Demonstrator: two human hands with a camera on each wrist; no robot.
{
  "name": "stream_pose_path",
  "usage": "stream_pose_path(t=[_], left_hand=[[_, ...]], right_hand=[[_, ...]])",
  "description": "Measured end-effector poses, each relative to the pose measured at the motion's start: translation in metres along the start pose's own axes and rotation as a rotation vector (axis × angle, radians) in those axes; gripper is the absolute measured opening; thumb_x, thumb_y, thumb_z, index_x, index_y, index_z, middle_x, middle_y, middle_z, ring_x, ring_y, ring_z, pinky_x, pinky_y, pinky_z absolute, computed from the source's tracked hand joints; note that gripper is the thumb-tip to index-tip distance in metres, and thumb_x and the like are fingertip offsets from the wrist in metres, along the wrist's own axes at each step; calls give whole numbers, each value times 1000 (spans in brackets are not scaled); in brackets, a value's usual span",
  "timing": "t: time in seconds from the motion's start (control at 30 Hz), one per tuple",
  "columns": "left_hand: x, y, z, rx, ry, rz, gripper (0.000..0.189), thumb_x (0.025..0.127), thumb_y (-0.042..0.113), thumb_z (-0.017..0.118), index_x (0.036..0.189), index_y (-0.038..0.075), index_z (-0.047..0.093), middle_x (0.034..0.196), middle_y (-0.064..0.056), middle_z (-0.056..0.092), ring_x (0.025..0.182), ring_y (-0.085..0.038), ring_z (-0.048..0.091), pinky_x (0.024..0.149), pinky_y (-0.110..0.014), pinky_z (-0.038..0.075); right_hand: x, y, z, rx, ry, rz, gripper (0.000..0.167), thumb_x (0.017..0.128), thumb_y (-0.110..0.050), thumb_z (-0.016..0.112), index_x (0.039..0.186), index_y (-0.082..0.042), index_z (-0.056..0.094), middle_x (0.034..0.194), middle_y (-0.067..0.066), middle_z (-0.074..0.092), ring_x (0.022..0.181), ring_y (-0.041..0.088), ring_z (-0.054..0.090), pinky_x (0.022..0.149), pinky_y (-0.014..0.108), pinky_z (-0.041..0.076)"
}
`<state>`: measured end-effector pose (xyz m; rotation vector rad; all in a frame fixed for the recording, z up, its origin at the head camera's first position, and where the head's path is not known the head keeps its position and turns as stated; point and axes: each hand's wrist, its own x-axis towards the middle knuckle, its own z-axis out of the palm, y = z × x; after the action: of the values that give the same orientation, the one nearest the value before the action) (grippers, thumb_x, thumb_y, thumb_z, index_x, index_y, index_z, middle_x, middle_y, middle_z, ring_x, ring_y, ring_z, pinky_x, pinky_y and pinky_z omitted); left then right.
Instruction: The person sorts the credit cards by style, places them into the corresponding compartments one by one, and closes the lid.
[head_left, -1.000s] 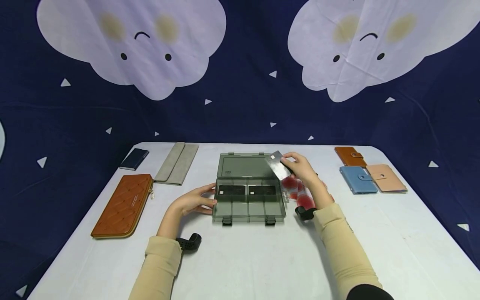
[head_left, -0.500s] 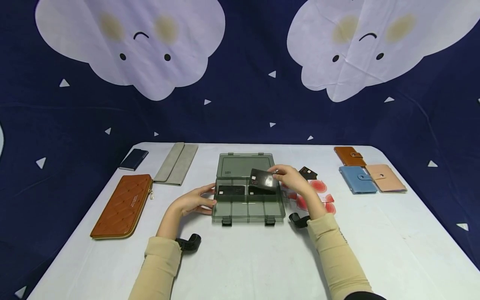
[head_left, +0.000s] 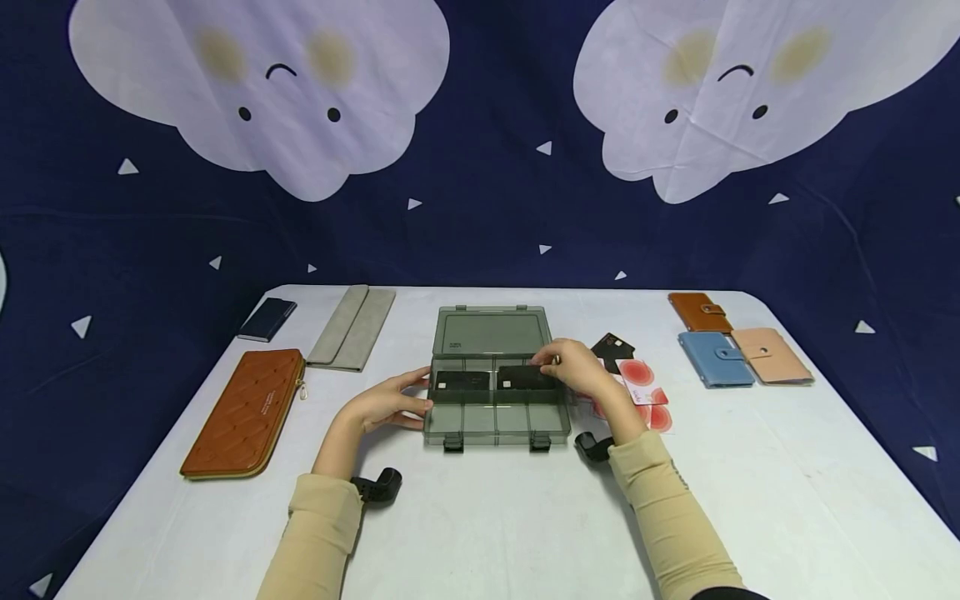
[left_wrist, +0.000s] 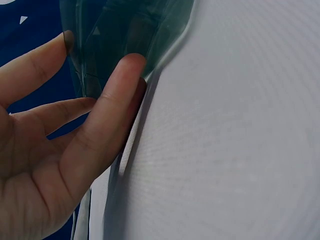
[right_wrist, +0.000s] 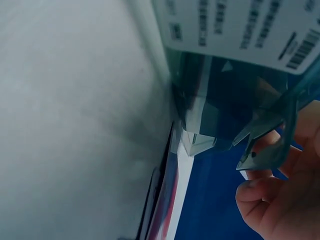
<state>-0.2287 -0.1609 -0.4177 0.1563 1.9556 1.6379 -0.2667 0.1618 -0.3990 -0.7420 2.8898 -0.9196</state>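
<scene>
Black rectangular cards (head_left: pixel 462 382) are lying in your translucent green plastic box (head_left: pixel 516 415); another black card (head_left: pixel 614 345) and red-and-white cards (head_left: pixel 640 375) are lying outside. Your left grip (head_left: pixel 385 403) is resting spread; your right grip (head_left: pixel 574 365), cannot tell.

The right hand (head_left: pixel 573 367) brought a dark card (head_left: pixel 523 377) down from above the right edge of the box (head_left: pixel 497 437) to lie flat inside, uncovering more of the black cards (head_left: pixel 613 346) beside it.
</scene>
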Motion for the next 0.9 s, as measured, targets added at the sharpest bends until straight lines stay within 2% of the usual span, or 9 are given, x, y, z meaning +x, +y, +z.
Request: stream_pose_path(t=[0.13, 0.27, 0.33, 0.47, 0.57, 0.67, 0.73, 0.83, 0.9], left_hand=[[0, 0, 0, -2, 3, 1, 78, 87, 4, 60, 149, 9, 12, 149, -23, 15, 95, -22, 57, 82, -37, 55], [0, 0, 0, 3, -4, 9, 78, 88, 4, 59, 149, 7, 11, 149, -24, 14, 95, -22, 57, 82, -37, 55], [0, 0, 0, -3, 0, 3, 78, 88, 4, 60, 149, 8, 12, 149, -24, 14, 95, -23, 57, 82, -37, 55], [1, -1, 0, 2, -6, 4, 79, 88, 4, 59, 149, 7, 10, 149, -25, 13, 96, -23, 57, 83, -37, 55], [1, -1, -1, 0, -2, 2, 79, 88, 4, 60, 149, 7, 11, 149, -24, 13, 97, -23, 57, 83, -37, 55], [1, -1, 0, -3, 0, 0, 78, 88, 4, 60, 149, 8, 12, 149, -24, 14, 97, -23, 57, 83, -37, 55], [1, -1, 0, -4, -5, 3, 79, 88, 5, 60, 149, 7, 11, 149, -24, 14, 97, -23, 57, 83, -37, 55], [0, -1, -1, -1, -12, 10, 78, 88, 5, 59, 149, 6, 10, 148, -25, 13, 96, -23, 57, 82, -37, 55], [0, -1, -1, -1, -10, 13, 79, 88, 5, 60, 149, 6, 10, 148, -25, 13, 95, -22, 57, 82, -37, 55]], right_hand=[[-1, -1, 0, -24, 7, -4, 15, 81, -4, 67, 95, -3, 71, 84, 8, 64, 73, 19, 55, 66, 35, 48], [-2, -2, 0, -28, 17, 0, 15, 83, -7, 65, 96, -3, 72, 94, 12, 65, 89, 29, 59, 78, 44, 49], [-2, -2, 0, -28, 17, 6, 16, 84, -9, 65, 98, -4, 72, 99, 13, 63, 92, 30, 58, 79, 45, 49], [-3, -3, -3, -28, 9, 21, 19, 85, -11, 64, 102, -5, 71, 94, 11, 61, 79, 23, 55, 68, 37, 48], [-3, 0, -9, -18, 36, 47, 20, 85, -11, 65, 103, -5, 70, 87, 9, 61, 68, 17, 51, 59, 29, 44], [-3, 9, -18, -4, 83, 102, 22, 84, -10, 64, 104, -3, 68, 84, 11, 63, 64, 17, 51, 54, 28, 42], [-4, 19, -26, -6, 109, 154, 24, 84, -10, 63, 106, -1, 67, 86, 14, 63, 68, 21, 54, 56, 32, 44], [-5, 36, -37, -39, 96, 255, 32, 84, -13, 62, 112, 1, 63, 98, 22, 61, 85, 33, 56, 70, 43, 48], [-6, 46, -44, -78, 43, 353, 42, 83, -16, 63, 120, 1, 57, 111, 28, 54, 101, 43, 49, 82, 52, 43]])
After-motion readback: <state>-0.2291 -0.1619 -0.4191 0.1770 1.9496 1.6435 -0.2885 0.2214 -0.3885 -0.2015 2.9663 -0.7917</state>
